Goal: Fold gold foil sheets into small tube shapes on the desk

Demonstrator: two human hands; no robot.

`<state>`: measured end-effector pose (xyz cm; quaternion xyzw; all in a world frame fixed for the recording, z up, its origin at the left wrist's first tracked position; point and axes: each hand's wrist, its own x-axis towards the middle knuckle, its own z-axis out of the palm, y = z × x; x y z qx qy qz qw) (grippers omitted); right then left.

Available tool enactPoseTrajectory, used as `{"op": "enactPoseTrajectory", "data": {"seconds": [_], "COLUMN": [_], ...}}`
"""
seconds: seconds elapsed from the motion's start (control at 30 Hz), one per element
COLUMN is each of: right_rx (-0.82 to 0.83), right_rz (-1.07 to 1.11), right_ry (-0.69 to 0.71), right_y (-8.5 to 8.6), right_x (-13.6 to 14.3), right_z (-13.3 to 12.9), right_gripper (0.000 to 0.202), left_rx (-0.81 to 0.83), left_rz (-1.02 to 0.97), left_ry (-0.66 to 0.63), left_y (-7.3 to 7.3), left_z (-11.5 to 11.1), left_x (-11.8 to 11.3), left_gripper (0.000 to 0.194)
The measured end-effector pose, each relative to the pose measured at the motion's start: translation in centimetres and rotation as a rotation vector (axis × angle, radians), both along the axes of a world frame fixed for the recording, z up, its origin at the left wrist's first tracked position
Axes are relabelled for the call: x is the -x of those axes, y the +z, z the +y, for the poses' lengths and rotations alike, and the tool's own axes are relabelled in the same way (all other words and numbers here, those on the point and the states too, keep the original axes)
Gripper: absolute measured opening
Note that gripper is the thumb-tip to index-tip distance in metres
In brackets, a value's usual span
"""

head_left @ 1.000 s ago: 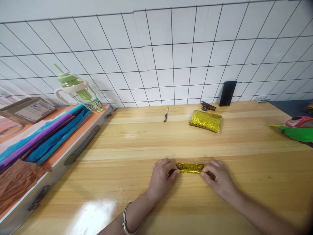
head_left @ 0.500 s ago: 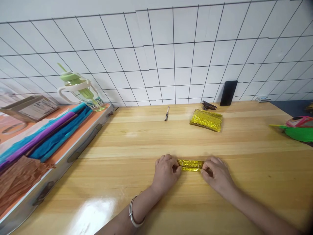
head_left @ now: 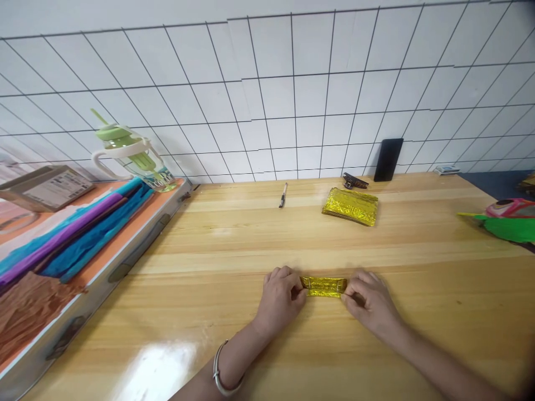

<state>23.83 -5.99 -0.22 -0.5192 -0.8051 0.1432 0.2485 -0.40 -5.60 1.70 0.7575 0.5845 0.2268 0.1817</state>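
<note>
A narrow folded strip of shiny gold foil paper (head_left: 324, 286) lies crosswise between my hands, low over the wooden table. My left hand (head_left: 281, 295) pinches its left end, and my right hand (head_left: 368, 298) pinches its right end. Lengthwise creases run along the strip, and both its ends are hidden under the fingers. Farther back on the tabletop rests a stack of gold foil sheets (head_left: 350, 206), touched by neither hand.
A pen (head_left: 283, 195), a black hair clip (head_left: 355, 181) and an upright black phone-like slab (head_left: 388, 160) stand along the back. On the left, a raised case (head_left: 137, 253) bears coloured crepe paper (head_left: 96, 239), a cardboard box (head_left: 58, 189) and a green-lidded bottle (head_left: 140, 159). A green and pink item (head_left: 510, 223) lies right.
The foil strip's front flap looks wider than before, as the fold has turned slightly under my fingers. Both hands keep their pinch. The whole view has shifted slightly.
</note>
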Motion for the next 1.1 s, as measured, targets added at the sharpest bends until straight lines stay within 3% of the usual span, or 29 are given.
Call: {"op": "enactPoseTrajectory", "data": {"seconds": [0.43,0.73,1.1], "right_rx": [0.012,0.054,0.051], "right_rz": [-0.091,-0.163,-0.102], "right_ry": [-0.066,-0.028,-0.054], "right_y": [0.7,1.0,0.8], "right_x": [0.8,0.7,0.4], "right_z": [0.2,1.2,1.4], "right_gripper": [0.011,0.014,0.014], "left_rx": [0.015,0.026,-0.021], "left_rz": [0.012,0.025,-0.015], "left_ry": [0.036,0.013,-0.007], "left_y": [0.0,0.2,0.0], "left_z": [0.1,0.5,-0.3], "left_x": [-0.4,-0.1,-0.2], "left_gripper": [0.014,0.016,0.011]}}
